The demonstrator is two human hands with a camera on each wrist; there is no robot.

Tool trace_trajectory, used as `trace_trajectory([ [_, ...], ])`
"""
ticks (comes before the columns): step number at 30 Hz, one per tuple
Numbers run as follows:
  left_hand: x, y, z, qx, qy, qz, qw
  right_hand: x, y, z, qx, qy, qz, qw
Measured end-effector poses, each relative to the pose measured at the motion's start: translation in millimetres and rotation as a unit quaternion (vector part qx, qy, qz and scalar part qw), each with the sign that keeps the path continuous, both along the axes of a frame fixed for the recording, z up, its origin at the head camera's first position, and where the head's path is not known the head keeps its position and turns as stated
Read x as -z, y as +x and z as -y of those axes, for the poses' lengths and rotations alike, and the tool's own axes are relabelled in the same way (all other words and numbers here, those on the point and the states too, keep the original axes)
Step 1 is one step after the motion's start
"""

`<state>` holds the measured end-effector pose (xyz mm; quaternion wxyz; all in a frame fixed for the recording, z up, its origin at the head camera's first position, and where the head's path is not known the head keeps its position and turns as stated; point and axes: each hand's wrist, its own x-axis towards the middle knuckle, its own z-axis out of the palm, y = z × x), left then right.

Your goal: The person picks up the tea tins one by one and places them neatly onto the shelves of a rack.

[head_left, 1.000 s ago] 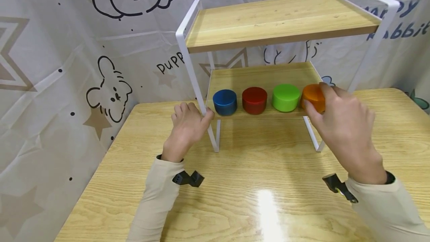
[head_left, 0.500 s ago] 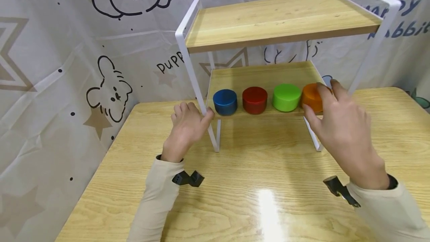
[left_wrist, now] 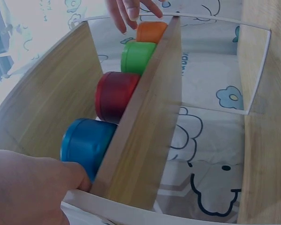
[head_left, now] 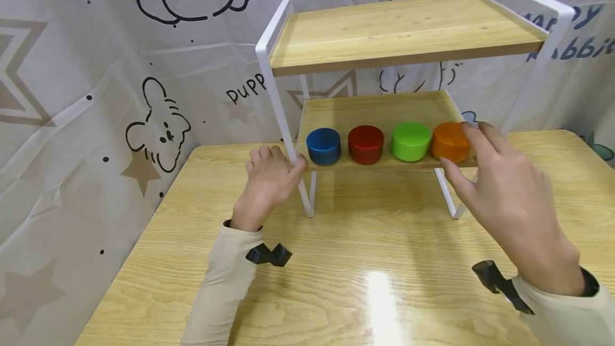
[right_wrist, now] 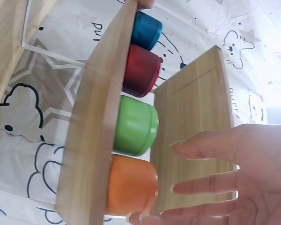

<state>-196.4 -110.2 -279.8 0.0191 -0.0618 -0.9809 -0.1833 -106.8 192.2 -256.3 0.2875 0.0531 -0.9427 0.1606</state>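
Note:
A two-tier wooden rack (head_left: pixel 408 60) with a white metal frame stands on the table. Along the front of its lower board sit a blue round tin (head_left: pixel 324 147), a red round tin (head_left: pixel 365 145), a green round tin (head_left: pixel 411 142) and an orange round tin (head_left: pixel 450 142), in a row from left to right. My left hand (head_left: pixel 268 183) grips the rack's front left leg, the thumb in front of it near the blue tin. Beside the orange tin my right hand (head_left: pixel 511 202) is spread, holding nothing; the right wrist view shows its fingers (right_wrist: pixel 206 183) extended.
The upper board (head_left: pixel 403 28) overhangs the row of tins. A pale printed cloth (head_left: pixel 206 68) hangs behind and to the left of the wooden table (head_left: pixel 336 282). A small camera (head_left: pixel 269 254) is strapped at each wrist.
My right hand has let go of the orange tin and drawn back to the right and towards me. The left hand keeps its place on the rack's leg. The tins stay put.

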Motion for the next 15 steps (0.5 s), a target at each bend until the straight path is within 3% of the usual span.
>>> trace_trajectory([
  [8, -4.6, 5.9, -1.6, 0.006, -0.038, 0.002, 0.9992, -5.5, 8.1, 8.6, -0.042, -0.023, -0.101, 0.994],
  [12, -7.8, 20.4, 1.2, 0.025, -0.068, 0.017, 0.9973, -3.9, 11.7, 11.2, -0.085, -0.014, -0.146, 0.985],
  [15, -3.4, 33.8, 5.7, 0.069, -0.087, 0.031, 0.9934, 6.1, 15.6, 9.5, -0.139, 0.005, -0.152, 0.979],
])
